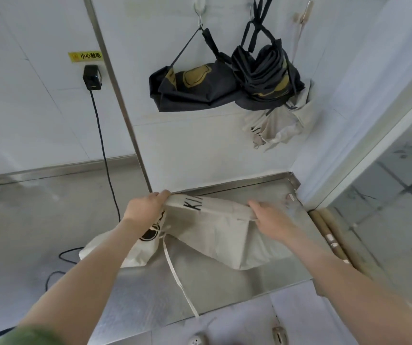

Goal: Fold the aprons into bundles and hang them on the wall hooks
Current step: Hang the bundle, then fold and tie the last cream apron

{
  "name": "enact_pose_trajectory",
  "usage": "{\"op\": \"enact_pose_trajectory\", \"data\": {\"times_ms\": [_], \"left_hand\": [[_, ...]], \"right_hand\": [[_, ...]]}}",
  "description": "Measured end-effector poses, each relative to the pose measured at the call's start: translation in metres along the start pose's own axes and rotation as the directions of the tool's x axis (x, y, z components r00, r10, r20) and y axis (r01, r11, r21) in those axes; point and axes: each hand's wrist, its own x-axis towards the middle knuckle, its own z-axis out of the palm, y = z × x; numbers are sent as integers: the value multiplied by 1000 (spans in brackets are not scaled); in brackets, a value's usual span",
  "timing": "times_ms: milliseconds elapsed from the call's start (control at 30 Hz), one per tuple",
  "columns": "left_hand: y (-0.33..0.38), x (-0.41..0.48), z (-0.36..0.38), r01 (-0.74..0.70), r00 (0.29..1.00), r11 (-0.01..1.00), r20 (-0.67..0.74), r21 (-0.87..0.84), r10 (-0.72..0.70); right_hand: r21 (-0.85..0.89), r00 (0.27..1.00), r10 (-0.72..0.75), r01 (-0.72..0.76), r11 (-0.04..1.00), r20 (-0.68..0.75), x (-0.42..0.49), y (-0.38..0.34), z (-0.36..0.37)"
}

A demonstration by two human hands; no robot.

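Note:
A cream apron (215, 232) with black lettering lies half folded on the steel counter (150, 295). My left hand (145, 207) pinches its far left corner by the wall. My right hand (272, 217) grips a fold near its far right edge. A cream strap (175, 275) trails toward the counter's front edge. On the wall above, two dark bundled aprons (192, 88) (264, 78) hang from hooks (200, 11) by their straps. A cream bundle (279, 123) hangs lower right, behind the second dark one.
A black plug adapter (92, 77) sits in the wall, its cable (105, 155) running down across the counter's left side. A metal pole (117, 95) stands against the wall. A glass partition (387, 183) closes the right side. Another hook (306, 13) is at the upper right.

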Motion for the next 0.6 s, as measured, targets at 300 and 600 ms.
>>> {"op": "enact_pose_trajectory", "data": {"times_ms": [300, 600], "left_hand": [[2, -6, 0, 95, 963, 993, 259, -72, -73], [3, 8, -46, 242, 935, 958, -227, -156, -274]], "right_hand": [[183, 989, 67, -91, 979, 131, 0, -5, 19], [-6, 730, -58, 73, 997, -681, 20, -8, -24]]}}
